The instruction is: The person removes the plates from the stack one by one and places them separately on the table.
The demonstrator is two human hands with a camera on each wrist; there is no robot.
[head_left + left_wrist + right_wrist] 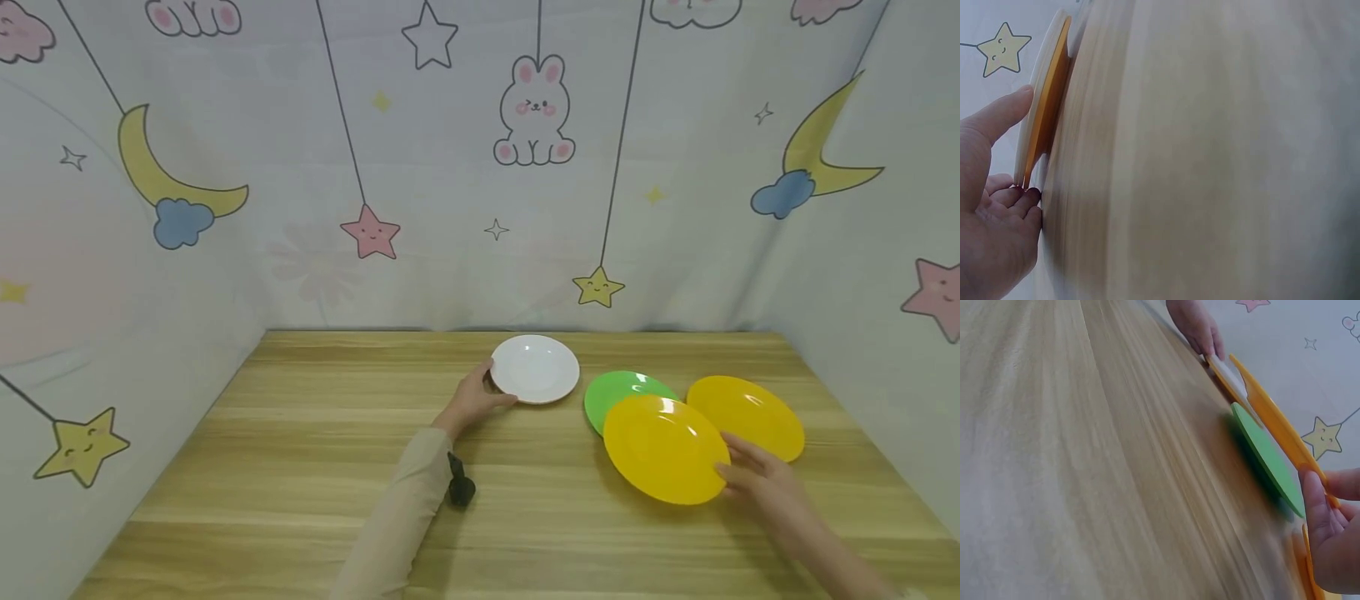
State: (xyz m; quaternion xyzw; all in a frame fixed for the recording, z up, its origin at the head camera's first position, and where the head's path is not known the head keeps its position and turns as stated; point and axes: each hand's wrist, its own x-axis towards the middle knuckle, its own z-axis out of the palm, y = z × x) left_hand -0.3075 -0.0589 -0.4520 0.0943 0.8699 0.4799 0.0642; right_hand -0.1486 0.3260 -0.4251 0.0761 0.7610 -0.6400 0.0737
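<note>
A white plate rests on a yellow-orange plate, whose edge shows beneath it in the left wrist view. My left hand grips this pair at the left rim, thumb at the near side and fingers farther round. With my right hand I hold a yellow plate by its right edge, thumb on one face and fingers on the other. That plate is raised and tilted, partly covering a green plate. Another yellow plate lies behind my right hand.
The plates stand on a wood-grain table. A printed cloth with stars, moons and rabbits hangs along the back and both sides. A small black object shows by the left sleeve.
</note>
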